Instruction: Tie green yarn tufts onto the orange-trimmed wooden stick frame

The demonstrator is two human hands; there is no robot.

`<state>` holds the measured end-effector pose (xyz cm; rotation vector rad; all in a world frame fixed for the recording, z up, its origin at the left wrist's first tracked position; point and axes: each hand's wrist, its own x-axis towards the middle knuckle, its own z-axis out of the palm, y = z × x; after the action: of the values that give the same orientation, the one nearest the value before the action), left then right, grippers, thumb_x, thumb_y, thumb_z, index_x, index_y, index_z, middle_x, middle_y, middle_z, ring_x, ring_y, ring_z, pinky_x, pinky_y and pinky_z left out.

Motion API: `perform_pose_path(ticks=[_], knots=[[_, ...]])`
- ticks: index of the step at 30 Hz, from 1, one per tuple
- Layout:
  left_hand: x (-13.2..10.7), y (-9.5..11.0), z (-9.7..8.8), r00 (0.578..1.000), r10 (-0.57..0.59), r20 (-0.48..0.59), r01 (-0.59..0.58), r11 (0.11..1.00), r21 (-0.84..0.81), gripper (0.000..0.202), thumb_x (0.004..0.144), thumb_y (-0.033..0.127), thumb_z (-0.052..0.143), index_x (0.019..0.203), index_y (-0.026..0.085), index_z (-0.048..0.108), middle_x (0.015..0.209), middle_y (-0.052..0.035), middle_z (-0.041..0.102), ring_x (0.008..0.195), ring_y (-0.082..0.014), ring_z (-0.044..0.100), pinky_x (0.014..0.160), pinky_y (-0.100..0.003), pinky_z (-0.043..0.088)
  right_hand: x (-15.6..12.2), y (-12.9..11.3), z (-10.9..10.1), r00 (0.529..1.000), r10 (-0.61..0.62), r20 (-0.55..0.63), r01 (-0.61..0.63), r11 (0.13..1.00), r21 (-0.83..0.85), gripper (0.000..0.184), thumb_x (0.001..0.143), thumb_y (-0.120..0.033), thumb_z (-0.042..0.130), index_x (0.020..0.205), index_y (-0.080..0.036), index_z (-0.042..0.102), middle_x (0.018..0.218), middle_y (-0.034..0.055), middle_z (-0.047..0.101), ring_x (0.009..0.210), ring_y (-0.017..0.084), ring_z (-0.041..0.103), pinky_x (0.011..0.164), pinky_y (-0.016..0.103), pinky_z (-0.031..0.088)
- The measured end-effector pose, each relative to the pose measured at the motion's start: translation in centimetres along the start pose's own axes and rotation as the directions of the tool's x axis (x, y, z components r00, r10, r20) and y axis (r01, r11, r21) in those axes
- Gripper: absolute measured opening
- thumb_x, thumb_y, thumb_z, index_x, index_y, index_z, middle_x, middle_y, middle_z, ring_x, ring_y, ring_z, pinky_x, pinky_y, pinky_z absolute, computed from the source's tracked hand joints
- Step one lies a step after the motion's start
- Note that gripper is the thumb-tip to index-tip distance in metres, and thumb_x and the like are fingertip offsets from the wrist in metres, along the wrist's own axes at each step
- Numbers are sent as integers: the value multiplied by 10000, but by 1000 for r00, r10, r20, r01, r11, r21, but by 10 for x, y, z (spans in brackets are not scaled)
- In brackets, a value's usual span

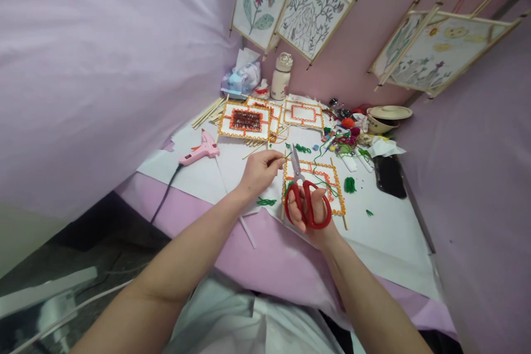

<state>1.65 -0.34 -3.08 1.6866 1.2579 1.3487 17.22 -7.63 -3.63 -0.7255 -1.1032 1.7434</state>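
Note:
My left hand (261, 170) is closed in a pinch on the end of a thin dark green strand of yarn (287, 155). In my right hand (321, 236) are red-handled scissors (299, 177), fingers through the loops, blades pointing up and away beside the strand. The blades look nearly closed. Beneath the scissors lies a white panel (341, 193) with yellow and orange scalloped borders and sticks at its edges, partly hidden by my right hand. Loose green yarn trails across it. A bundle of green yarn (266, 201) lies below my left hand, and another green bundle (350, 185) right of the panel.
A pink glue gun (203, 149) with a black cord lies left. Behind are a finished-looking panel (226, 121) with a brown centre, a bottle (281, 77) and tissues (243, 78). Yarn balls (347, 122), a bowl (379, 123) and a phone (390, 177) sit right. Framed drawings (313, 11) hang above.

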Motion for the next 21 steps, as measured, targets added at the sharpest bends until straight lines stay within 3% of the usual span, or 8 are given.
perform_pose_path(ticks=[4,8,13,15,18,21], knots=[[-1,-6,2,1000,-12,19,12,999,31,144,813,232,566,739,169,673,607,21,602,529,-94,517,549,-215,403,0,-12,-7,985,-140,-103,134,989,-62,640,732,-833,443,745,-200,530,429,-75,362,327,54,245,363,221,174],[3,-11,-1,999,-5,-44,4,1000,-21,140,826,258,575,809,169,683,681,3,636,584,-113,572,594,-231,446,3,-19,-16,991,-111,-69,107,992,-62,681,736,-859,374,801,-204,548,513,-37,465,382,85,333,424,252,263],[15,-10,-25,970,201,-138,-161,953,256,123,829,248,605,839,179,706,876,-40,663,770,-144,586,708,-261,464,5,-17,-17,986,-143,-91,136,988,-74,603,817,-790,364,838,-211,530,572,-23,501,444,110,375,495,276,302],[20,-12,-36,962,230,-147,-163,916,365,121,833,223,600,845,176,711,877,-44,650,776,-151,572,738,-282,464,5,-16,-16,981,-166,-99,157,983,-93,586,838,-770,353,847,-211,528,570,-21,498,447,112,368,490,275,290],[25,-19,-45,974,212,-75,-150,862,484,157,845,195,575,879,184,728,887,-61,671,869,-190,588,828,-330,460,5,-18,-15,975,-194,-104,181,975,-126,573,862,-748,329,841,-210,527,555,-20,491,447,117,368,496,281,299],[26,-31,-44,984,122,132,-176,806,565,199,853,208,556,906,182,746,915,-83,706,914,-222,605,868,-360,452,5,-18,-16,974,-202,-99,185,970,-159,562,876,-733,319,839,-211,524,561,-16,493,454,124,387,500,286,318]])
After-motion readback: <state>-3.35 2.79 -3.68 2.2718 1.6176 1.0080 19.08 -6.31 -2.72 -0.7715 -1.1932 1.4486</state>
